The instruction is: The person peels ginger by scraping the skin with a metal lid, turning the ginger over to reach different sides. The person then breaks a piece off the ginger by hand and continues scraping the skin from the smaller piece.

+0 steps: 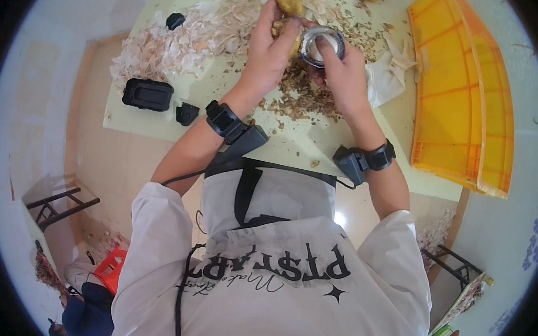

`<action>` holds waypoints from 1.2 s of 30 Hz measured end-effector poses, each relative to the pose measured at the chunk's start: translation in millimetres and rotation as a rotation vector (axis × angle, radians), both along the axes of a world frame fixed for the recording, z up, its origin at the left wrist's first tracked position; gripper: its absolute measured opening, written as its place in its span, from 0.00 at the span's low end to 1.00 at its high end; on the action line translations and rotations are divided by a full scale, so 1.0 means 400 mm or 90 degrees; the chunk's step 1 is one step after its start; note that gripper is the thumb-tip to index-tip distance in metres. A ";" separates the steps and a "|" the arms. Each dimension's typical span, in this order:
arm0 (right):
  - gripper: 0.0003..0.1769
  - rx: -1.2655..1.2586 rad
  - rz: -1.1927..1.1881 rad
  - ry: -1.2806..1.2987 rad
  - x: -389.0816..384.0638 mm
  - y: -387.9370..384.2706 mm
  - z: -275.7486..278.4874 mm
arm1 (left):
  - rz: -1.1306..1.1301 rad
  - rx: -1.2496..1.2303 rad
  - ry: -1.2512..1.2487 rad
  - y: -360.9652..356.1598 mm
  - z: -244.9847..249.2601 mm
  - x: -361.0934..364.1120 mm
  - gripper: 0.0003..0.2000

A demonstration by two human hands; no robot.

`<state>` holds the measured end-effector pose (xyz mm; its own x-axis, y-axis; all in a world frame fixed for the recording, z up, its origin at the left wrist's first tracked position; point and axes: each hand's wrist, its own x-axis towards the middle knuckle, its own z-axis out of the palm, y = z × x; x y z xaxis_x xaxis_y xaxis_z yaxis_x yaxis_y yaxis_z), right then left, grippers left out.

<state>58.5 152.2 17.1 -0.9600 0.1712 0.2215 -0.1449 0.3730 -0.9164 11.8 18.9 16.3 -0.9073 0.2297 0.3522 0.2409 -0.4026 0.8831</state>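
Spreading over the pale table point(294, 146), whitish peelings point(165, 56) and brown scraps point(297, 99) lie near a yellow crate point(448, 110) on the right. The left hand point(269, 46) curls around a tan, lumpy piece point(290, 1), which rises above its fingers; the right hand point(345, 71) pinches a round, metal-rimmed object point(312, 52), thumb inside the rim, just beside the left hand.

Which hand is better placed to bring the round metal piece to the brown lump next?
Probably the right hand: it grips the metal piece, thumb inside the rim, while the left hand holds the brown lump close by.
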 end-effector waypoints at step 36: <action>0.14 0.057 -0.146 0.157 0.007 0.023 0.028 | -0.043 0.109 -0.128 0.008 0.004 0.006 0.22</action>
<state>61.4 161.3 28.5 -0.8147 0.3450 0.4661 -0.2614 0.4990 -0.8262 14.1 22.2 17.9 -0.9475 0.2453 0.2052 0.0343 -0.5599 0.8278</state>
